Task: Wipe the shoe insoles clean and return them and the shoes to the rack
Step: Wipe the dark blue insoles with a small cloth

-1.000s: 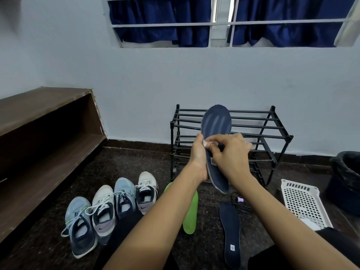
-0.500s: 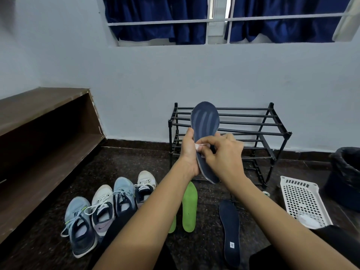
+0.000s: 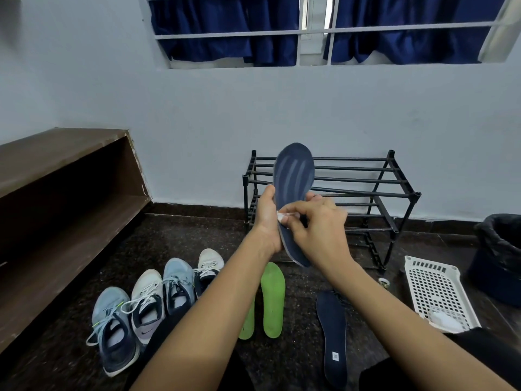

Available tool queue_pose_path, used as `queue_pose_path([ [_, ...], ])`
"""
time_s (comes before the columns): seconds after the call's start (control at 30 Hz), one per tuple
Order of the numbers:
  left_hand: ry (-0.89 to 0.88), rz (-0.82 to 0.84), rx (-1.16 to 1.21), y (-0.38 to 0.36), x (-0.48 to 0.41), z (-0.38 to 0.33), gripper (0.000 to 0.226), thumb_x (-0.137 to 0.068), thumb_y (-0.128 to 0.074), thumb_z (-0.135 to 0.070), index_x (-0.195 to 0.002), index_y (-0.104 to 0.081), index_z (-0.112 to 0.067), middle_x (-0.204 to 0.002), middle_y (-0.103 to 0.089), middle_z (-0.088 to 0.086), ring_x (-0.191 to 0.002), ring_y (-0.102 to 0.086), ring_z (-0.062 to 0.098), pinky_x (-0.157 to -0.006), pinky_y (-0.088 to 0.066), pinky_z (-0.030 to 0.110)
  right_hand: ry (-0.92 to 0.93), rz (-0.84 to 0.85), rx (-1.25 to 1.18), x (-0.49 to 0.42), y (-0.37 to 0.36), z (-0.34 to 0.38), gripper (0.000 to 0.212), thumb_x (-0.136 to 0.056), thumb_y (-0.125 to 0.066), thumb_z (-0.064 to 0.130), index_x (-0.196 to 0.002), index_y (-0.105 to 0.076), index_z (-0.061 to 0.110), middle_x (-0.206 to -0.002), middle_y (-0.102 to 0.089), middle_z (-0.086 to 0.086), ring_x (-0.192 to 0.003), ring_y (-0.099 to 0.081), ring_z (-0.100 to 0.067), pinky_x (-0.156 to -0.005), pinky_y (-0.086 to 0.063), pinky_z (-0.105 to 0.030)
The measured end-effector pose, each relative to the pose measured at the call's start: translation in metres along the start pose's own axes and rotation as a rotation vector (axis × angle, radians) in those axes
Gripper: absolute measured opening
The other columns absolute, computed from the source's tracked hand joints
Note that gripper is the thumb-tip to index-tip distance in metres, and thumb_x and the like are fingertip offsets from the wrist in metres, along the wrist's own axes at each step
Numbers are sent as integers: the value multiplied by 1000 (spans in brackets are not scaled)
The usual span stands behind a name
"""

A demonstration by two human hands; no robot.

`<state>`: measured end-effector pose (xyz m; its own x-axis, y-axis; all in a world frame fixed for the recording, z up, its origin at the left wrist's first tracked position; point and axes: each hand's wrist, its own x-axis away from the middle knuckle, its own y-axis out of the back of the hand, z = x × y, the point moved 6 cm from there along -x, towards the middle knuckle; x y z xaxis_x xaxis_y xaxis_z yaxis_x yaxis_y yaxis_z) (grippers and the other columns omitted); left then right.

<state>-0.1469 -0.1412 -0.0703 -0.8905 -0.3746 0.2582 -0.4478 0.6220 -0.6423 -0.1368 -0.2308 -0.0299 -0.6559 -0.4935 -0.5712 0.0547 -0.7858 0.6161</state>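
Observation:
My left hand (image 3: 265,218) grips a dark blue insole (image 3: 294,176) by its left edge and holds it upright before the black shoe rack (image 3: 375,190). My right hand (image 3: 318,230) pinches a small white wipe (image 3: 283,215) against the insole's middle. A second dark blue insole (image 3: 332,334) lies on the floor to the right. Two green insoles (image 3: 272,300) lie side by side under my arms. Several sneakers (image 3: 146,303) stand in a row on the floor at the left.
A white perforated basket (image 3: 437,292) holding something white sits on the floor at right, next to a dark bin (image 3: 501,255) with a black liner. A brown wooden shelf unit (image 3: 56,198) runs along the left wall. The floor is dark stone.
Both hands and the insole have shifted a little left and higher in view. The wipe has slid along the insole's middle. The second green insole is now uncovered.

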Motion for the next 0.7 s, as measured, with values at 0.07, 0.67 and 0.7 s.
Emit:
queue_pose_path([
  [0.07, -23, 22, 52, 1, -1, -8, 65, -102, -25, -49, -101, -66, 1, -84, -69, 15, -78, -72, 26, -76, -58, 32, 8, 38, -2, 3, -5, 3, 12, -81, -70, 31, -91, -72, 36, -105, -67, -1, -116, -48, -21, -82, -24, -33],
  [0.67, 80, 28, -17, -3, 8, 19, 67, -100, -24, -57, -98, -69, -8, -81, -72, 12, -74, -68, 24, -72, -53, 33, -52, -91, 111, -11, 2, -11, 11, -84, -67, 29, -91, -72, 35, -82, -67, 8, -92, -45, -19, -71, -14, -32],
  [0.7, 72, 24, -19, -1, 8, 16, 66, -100, -24, -56, -97, -69, -8, -81, -72, 12, -73, -68, 24, -70, -54, 32, -45, -86, 98, -9, 1, -9, 11, -83, -68, 28, -91, -72, 35, -81, -67, 7, -92, -46, -20, -70, -14, -32],
])
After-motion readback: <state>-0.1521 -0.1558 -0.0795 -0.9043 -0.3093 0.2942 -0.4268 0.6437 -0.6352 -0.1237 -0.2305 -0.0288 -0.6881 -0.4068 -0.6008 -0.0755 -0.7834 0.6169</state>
